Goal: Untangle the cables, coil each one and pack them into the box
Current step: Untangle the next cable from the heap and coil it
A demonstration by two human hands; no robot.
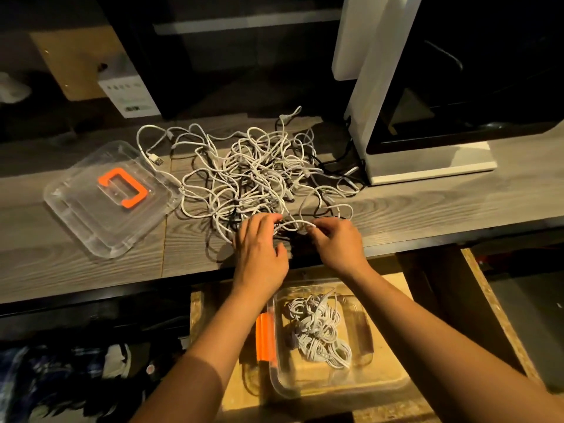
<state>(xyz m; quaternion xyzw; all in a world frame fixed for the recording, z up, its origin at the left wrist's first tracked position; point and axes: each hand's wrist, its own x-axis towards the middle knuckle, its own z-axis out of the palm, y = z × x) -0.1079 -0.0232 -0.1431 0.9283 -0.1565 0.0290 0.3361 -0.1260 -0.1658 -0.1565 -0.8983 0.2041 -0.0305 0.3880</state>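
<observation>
Head view: left hand [260, 250], right hand [339, 246] pinch white cable [293, 223] near desk [122, 277] front edge.

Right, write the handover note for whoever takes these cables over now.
Hands: left hand and right hand both hold one white cable loop at the near edge of the tangle.
Things: the tangle lies on the desk, lid to its left; box sits below the desk edge.
Done: several coiled cables in the box.
Left: most cables are knotted; free, coil, pack each.
</observation>
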